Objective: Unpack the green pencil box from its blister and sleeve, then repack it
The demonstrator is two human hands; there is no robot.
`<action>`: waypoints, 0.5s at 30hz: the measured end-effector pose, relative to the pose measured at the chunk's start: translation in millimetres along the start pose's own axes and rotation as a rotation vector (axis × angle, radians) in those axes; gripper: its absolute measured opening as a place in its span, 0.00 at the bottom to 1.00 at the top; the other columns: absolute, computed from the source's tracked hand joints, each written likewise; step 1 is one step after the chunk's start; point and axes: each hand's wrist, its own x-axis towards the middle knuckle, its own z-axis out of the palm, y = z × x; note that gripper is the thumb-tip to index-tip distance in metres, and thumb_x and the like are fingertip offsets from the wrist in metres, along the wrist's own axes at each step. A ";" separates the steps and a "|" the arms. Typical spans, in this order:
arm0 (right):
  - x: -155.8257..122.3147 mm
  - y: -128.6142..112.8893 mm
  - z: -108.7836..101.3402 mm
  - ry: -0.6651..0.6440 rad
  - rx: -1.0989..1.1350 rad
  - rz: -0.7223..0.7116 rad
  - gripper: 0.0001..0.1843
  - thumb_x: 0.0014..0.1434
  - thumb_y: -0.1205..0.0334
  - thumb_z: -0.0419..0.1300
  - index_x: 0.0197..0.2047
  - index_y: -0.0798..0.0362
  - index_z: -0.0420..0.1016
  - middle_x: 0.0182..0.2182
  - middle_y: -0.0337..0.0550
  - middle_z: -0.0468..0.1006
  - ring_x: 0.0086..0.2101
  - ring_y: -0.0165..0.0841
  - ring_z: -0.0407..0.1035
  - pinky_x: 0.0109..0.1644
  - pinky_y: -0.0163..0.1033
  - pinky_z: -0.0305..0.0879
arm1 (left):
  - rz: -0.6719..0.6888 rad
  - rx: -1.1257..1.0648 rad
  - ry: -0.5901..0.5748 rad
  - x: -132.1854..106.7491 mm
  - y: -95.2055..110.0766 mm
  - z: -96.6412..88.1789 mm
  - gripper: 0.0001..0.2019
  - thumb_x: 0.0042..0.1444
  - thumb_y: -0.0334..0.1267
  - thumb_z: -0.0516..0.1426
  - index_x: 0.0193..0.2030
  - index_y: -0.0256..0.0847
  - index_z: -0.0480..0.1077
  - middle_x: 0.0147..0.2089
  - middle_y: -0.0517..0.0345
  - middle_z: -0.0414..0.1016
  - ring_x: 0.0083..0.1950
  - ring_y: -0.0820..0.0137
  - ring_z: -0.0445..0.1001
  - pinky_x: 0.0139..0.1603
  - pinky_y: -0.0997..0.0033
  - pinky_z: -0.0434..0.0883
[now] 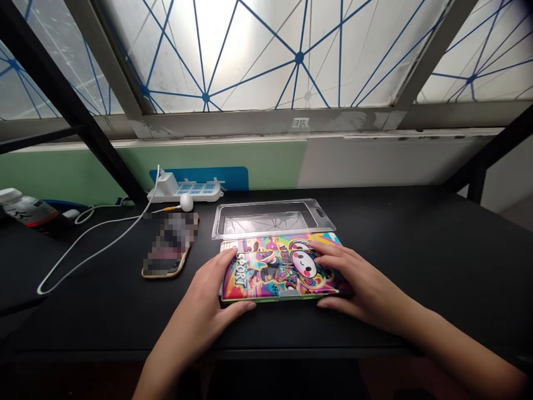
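Observation:
A flat, brightly printed box (270, 272) with a cartoon figure and the word SPORT lies on the black desk in front of me. My left hand (216, 294) grips its left end, fingers along the side and thumb at the front edge. At the other end, my right hand (350, 278) has its fingers over the printed top and its thumb by the front edge. Just behind the box, close against its far edge, rests a clear plastic tray (266, 218). My fingers cover parts of both ends of the box.
To the left lies a phone (170, 247) with a blurred screen. A white cable (83, 241) loops across the desk (425, 266) from a power strip (200, 191) at the wall. A bottle (31, 211) is at the far left. Black frame bars (79, 111) rise at both sides.

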 end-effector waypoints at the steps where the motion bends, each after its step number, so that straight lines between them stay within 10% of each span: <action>1: -1.0 1.6 -1.2 -0.009 0.011 0.029 0.33 0.59 0.51 0.70 0.63 0.48 0.65 0.65 0.58 0.72 0.64 0.49 0.66 0.64 0.58 0.69 | -0.003 -0.015 0.006 0.1 0.3 0.2 0.40 0.60 0.48 0.64 0.75 0.55 0.51 0.74 0.49 0.60 0.74 0.50 0.61 0.72 0.44 0.61; 9: 7.2 9.4 -17.3 -0.058 0.283 0.281 0.25 0.54 0.44 0.72 0.51 0.46 0.78 0.58 0.50 0.79 0.58 0.51 0.73 0.60 0.54 0.72 | -0.061 -0.081 0.028 1.8 5.3 -0.6 0.50 0.58 0.48 0.67 0.78 0.56 0.40 0.69 0.46 0.64 0.71 0.52 0.64 0.69 0.48 0.64; 15: 33.8 16.8 -17.2 0.168 0.448 0.678 0.26 0.66 0.36 0.54 0.33 0.49 0.77 0.21 0.37 0.72 0.22 0.33 0.68 0.24 0.38 0.65 | -0.115 -0.114 0.016 0.5 5.6 0.4 0.60 0.55 0.47 0.69 0.78 0.63 0.27 0.70 0.49 0.64 0.71 0.50 0.64 0.68 0.45 0.63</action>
